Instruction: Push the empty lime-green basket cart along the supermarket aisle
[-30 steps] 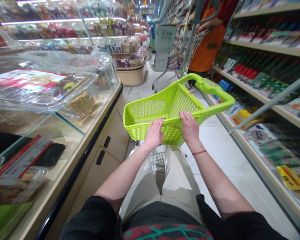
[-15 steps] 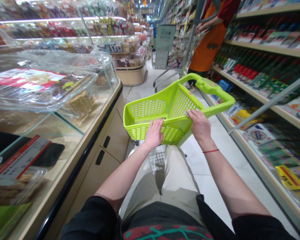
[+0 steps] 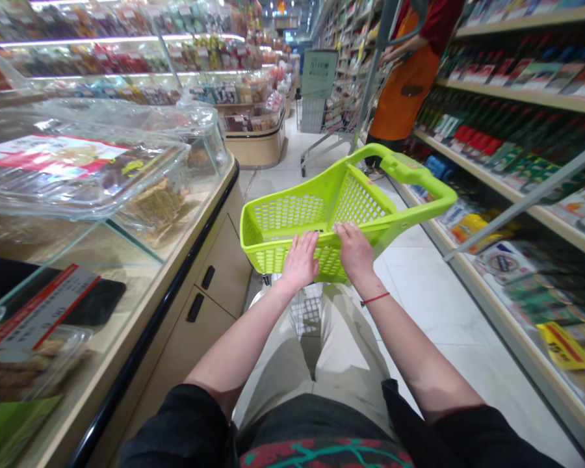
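A lime-green shopping cart point(image 3: 290, 211) with a perforated plastic basket stands crosswise before my legs, its handle point(image 3: 439, 185) to the right. The part of the basket that shows holds nothing I can make out. My left hand point(image 3: 301, 261) lies on the basket's near rim, fingers stretched forward and thumb hidden. Close beside it, my right hand point(image 3: 357, 253) has its fingers bent over the same rim. A red string bracelet point(image 3: 375, 298) circles my right wrist.
At left is a glass-topped display counter point(image 3: 175, 286) with packaged food. Packed shelves point(image 3: 521, 188) line the right. Ahead, a person in an orange apron point(image 3: 394, 97) stands by a wire cart point(image 3: 338, 120) carrying a green box point(image 3: 318, 73). Slanted metal bars point(image 3: 526, 208) cross the right side.
My right hand has moved left along the basket's rim, closer to my left hand. My left hand and the green cart stay in place. The wire cart's green box has shifted slightly left.
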### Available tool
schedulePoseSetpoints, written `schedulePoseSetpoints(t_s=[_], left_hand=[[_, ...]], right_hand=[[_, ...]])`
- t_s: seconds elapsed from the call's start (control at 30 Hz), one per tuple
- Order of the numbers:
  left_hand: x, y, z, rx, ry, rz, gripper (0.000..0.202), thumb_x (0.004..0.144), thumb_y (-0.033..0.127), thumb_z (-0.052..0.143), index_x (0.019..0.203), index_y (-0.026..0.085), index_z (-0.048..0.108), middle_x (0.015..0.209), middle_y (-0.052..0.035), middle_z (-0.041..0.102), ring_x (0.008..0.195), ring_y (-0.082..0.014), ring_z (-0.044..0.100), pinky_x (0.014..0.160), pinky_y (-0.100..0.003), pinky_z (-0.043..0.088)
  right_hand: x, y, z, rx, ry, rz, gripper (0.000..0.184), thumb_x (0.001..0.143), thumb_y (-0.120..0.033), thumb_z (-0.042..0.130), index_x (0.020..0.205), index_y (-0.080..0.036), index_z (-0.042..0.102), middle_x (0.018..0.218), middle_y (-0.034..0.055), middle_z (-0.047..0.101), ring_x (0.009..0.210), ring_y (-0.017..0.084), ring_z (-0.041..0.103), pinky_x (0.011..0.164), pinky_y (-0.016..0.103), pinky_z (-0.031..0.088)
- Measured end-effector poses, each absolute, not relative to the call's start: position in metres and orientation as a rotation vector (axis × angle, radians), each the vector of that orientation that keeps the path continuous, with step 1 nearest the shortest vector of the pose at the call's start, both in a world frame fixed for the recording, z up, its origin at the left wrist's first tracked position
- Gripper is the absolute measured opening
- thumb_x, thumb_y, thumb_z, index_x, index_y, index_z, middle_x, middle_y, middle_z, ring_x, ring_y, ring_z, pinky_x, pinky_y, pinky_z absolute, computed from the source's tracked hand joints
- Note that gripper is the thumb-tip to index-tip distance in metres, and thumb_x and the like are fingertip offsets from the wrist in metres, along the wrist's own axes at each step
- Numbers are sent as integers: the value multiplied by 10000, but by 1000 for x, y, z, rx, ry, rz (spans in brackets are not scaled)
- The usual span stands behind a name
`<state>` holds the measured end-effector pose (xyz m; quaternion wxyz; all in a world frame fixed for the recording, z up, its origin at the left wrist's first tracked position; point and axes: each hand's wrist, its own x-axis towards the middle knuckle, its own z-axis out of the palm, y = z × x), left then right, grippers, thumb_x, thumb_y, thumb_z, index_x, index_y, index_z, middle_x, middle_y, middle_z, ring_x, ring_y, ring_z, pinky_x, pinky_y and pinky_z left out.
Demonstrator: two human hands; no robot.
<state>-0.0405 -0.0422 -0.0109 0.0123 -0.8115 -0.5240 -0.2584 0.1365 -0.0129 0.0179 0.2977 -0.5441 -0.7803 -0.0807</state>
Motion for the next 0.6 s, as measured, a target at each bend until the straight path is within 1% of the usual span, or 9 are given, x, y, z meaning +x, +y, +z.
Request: schedulePoseSetpoints(t_s=[0.1, 0.17, 0.27, 0.37, 0.43, 0.5, 0.57, 0.6], left_hand=[[-41, -42, -10, -2539, -1632, -805, 771, 811, 176, 509, 1549, 97, 303, 1609, -187, 418, 1552, -299, 306, 1288, -561, 207], [-42, -42, -10, -2541, -1631, -802, 769, 812, 177, 507, 1550, 104, 302, 1610, -183, 418, 1550, -298, 310, 1288, -562, 207], [-42, -42, -10, -2539, -1632, -796, 766, 814, 168, 500, 1551, 99, 302, 1611, -185, 417, 1553, -292, 304, 1291, -554, 205], [-42, -42, -11, -2534, -1634, -800, 764, 818, 161, 497, 1553, 89, 301, 1611, -188, 415, 1556, -290, 298, 1295, -545, 201], [-41, -42, -11, -2535, -1633, -801, 754, 828, 164, 494, 1553, 85, 303, 1611, -189, 416, 1554, -291, 303, 1297, -545, 195], [-41, -41, -11, -2538, -1636, -793, 745, 836, 168, 494, 1551, 75, 308, 1611, -193, 414, 1553, -295, 303, 1299, -545, 186], [-41, -41, -10, -2536, -1642, -786, 742, 839, 169, 493, 1551, 73, 308, 1611, -194, 413, 1554, -296, 302, 1300, -547, 182], [-41, -42, -10, -2535, -1645, -784, 742, 840, 170, 494, 1553, 76, 306, 1612, -192, 412, 1554, -297, 301, 1299, -551, 182]], right_hand=[[112, -19, 13, -1417, -2145, -160, 436, 976, -78, 433, 1363, -113, 629, 1442, 187, 622, 1421, 289, 510, 1111, 450, 491], [109, -20, 13, -1393, -2166, -159, 433, 969, -66, 446, 1346, -135, 645, 1438, 166, 631, 1415, 279, 520, 1113, 434, 491], [128, -16, 18, -1388, -2165, -187, 450, 956, -37, 449, 1330, -162, 665, 1400, 128, 667, 1406, 268, 531, 1127, 424, 485], [163, -8, 28, -1431, -2099, -239, 447, 958, -32, 436, 1312, -152, 683, 1371, 130, 683, 1392, 267, 538, 1149, 429, 467], [187, -2, 34, -1457, -2026, -283, 418, 986, -71, 427, 1301, -138, 693, 1359, 143, 685, 1380, 271, 540, 1163, 434, 450], [204, 2, 39, -1477, -1951, -326, 392, 1023, -145, 417, 1287, -122, 705, 1338, 162, 691, 1367, 282, 544, 1169, 426, 440], [209, 4, 39, -1491, -1903, -360, 402, 1045, -198, 397, 1288, -109, 705, 1333, 177, 690, 1362, 293, 545, 1173, 418, 431], [208, 4, 38, -1494, -1893, -368, 409, 1046, -200, 387, 1297, -109, 697, 1341, 178, 685, 1363, 294, 544, 1171, 420, 431]])
